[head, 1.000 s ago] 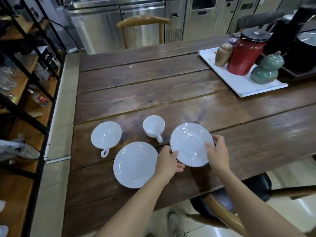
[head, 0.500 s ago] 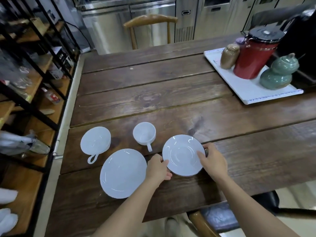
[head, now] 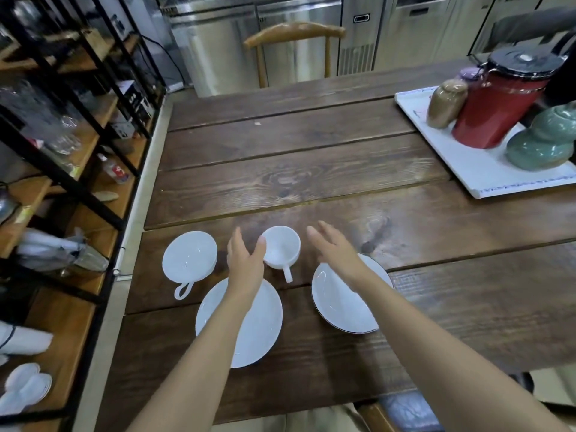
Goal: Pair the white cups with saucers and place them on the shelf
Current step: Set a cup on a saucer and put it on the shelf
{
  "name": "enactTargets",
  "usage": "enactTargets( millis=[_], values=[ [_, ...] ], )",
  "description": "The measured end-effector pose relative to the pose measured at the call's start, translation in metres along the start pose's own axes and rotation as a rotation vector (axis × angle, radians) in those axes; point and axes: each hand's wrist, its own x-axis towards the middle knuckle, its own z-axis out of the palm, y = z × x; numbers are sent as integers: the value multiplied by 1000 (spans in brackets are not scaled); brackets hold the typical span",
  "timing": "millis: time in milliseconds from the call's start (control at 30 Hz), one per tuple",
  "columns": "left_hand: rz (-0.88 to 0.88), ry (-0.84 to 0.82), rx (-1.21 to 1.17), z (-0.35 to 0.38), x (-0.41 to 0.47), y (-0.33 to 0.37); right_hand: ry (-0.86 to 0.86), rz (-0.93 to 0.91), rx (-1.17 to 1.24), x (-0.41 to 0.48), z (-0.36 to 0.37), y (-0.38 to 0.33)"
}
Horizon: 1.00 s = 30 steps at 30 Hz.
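Note:
Two white cups and two white saucers lie on the wooden table [head: 311, 182]. The small cup [head: 282, 249] stands between my hands, its handle pointing toward me. My left hand [head: 244, 261] is open, its thumb touching the cup's left rim. My right hand [head: 333, 249] hovers open just right of the cup, apart from it. The wider cup [head: 188, 260] sits further left, handle toward me. The left saucer [head: 261, 325] lies under my left forearm. The right saucer [head: 339, 307] lies under my right wrist. The wooden shelf [head: 62, 322] stands to the left of the table.
A white tray [head: 486, 169] at the right carries a red canister [head: 498, 104], a green gourd-shaped jar [head: 545, 141] and a brown jar [head: 447, 104]. The shelf holds glasses, bottles and white spoons [head: 25, 388]. A wooden chair [head: 294, 32] stands at the table's far side.
Both hands let go of the right saucer and moved forward to either side of the small cup. The saucer rests on the table.

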Motion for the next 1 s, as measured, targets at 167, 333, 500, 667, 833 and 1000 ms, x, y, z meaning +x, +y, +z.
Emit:
enactTargets(
  millis=[167,333,500,667,833,1000],
  values=[
    [-274,-312,-511,-8,15,-11,-290,259,214,15,21,-5],
    [-212,-366,-473,-11,17,-10,-299,258,233,15,29,-11],
    [-184,-260,-396,-2,11,6,34,20,57,3,28,-8],
    [-166,-384,-442,26,-13,32,388,-91,5,-19,-4,7],
    [-206,-537,-430,54,-38,33,499,-43,-97,-45,-38,28],
    [-255,-557,-366,65,-49,23,478,-25,-137,-60,-48,43]
  ],
)
